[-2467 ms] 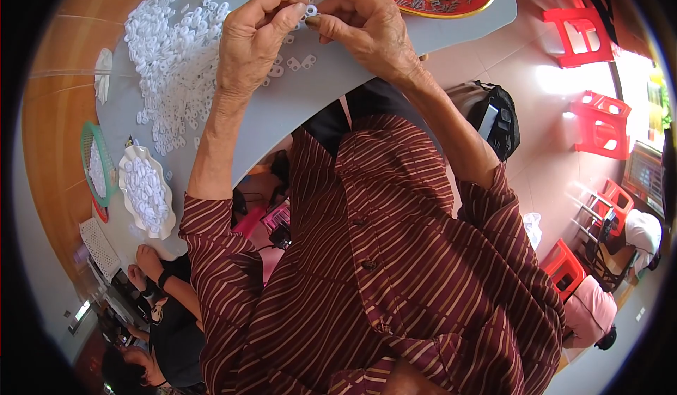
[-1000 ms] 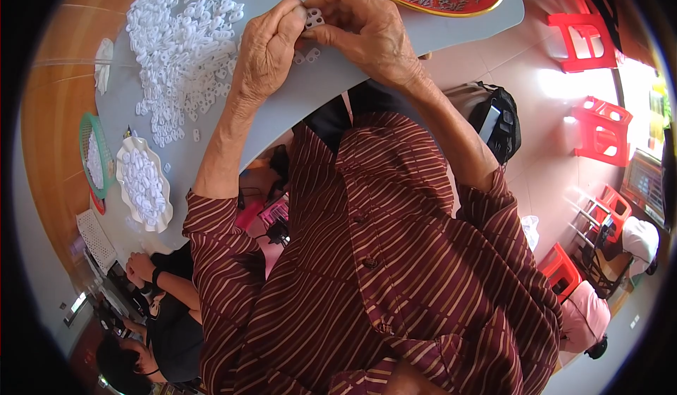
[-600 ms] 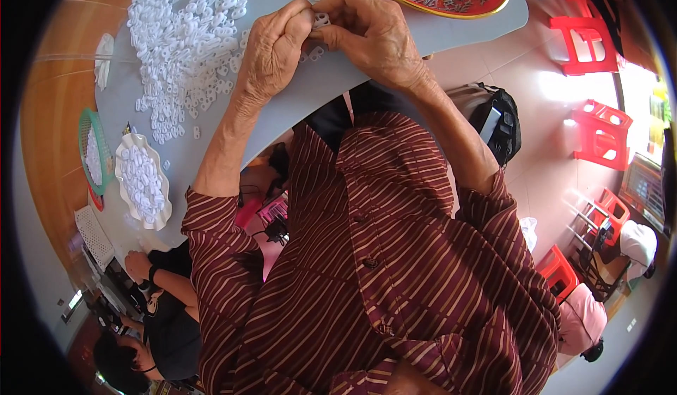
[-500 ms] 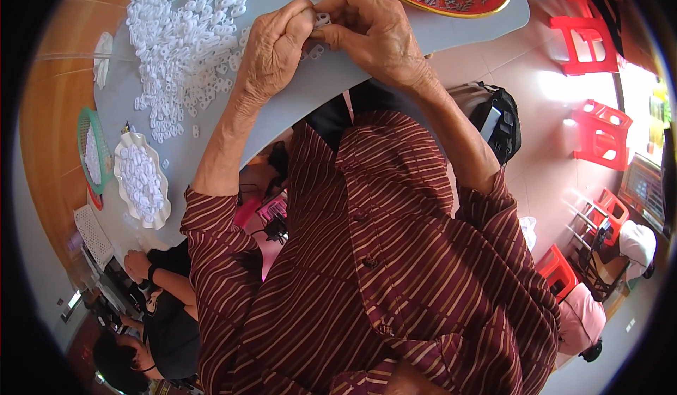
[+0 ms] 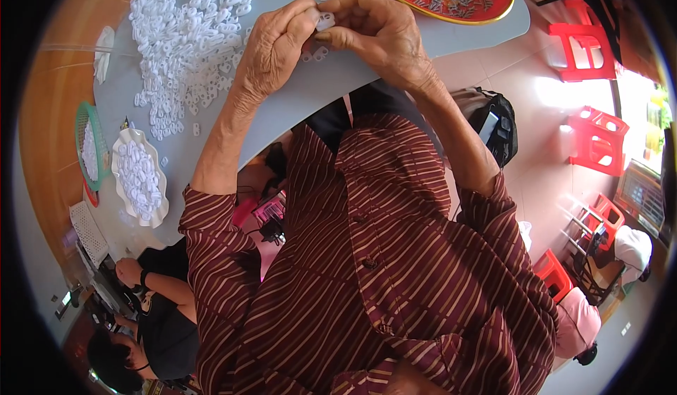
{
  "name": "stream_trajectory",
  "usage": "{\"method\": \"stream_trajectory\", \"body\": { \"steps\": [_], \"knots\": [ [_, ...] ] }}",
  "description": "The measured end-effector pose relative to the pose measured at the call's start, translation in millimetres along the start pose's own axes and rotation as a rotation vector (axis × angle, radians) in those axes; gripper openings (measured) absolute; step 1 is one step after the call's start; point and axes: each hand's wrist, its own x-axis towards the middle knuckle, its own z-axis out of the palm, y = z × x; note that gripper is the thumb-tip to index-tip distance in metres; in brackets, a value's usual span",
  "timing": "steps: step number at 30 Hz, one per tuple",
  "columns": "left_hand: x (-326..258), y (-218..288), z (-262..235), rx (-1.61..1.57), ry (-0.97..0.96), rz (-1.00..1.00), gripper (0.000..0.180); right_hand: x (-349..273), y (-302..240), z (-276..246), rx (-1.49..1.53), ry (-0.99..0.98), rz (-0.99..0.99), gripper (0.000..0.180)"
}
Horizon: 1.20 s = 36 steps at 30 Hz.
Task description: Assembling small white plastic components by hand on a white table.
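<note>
Over the far part of the table, a small white plastic piece (image 5: 325,21) with holes shows between my two hands. My left hand (image 5: 278,46) is closed, its thumb and bent forefinger pinching the piece's left side. From the right, my right hand (image 5: 381,35) curls around the same piece, thumb below it and fingers above. Whether a smaller part is in these fingertips is hidden. A few similar white pieces (image 5: 319,54) lie on the table just under my hands. To the left spreads a large heap of white plastic pieces (image 5: 183,49).
A red floral tray (image 5: 423,3) with small grey metal parts stands on the grey table (image 5: 289,116) at the far right. At left are a scalloped white dish (image 5: 161,211) of white pieces and a green basket (image 5: 101,141). Another person (image 5: 169,324) sits at lower left; red stools (image 5: 599,141) stand right.
My right thumb and fingers have spread slightly, so more of the white plastic piece shows. My right hand has shifted a little to the right; my left hand stays nearly in place.
</note>
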Motion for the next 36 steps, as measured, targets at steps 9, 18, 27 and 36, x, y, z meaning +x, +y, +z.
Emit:
{"method": "stream_trajectory", "body": {
  "steps": [9,18,27,36],
  "knots": [
    [6.3,13.5,-2.2,-0.027,-0.003,0.084,0.022,8.5,-12.9,-9.8,-0.064,0.006,0.051,0.014],
    [-2.0,22.9,13.2,-0.109,0.089,0.024,0.016,1.0,-10.1,-8.1,-0.031,0.061,0.081,0.012],
    [-8.9,15.8,6.4,-0.255,0.135,-0.048,0.018,43.0,-34.8,-10.5,-0.162,0.049,0.053,0.009],
    [-42.1,42.9,8.2,-0.329,-0.092,-0.057,0.014,157.6,-61.1,-29.5,-0.296,0.192,0.232,0.043]
  ]
}}
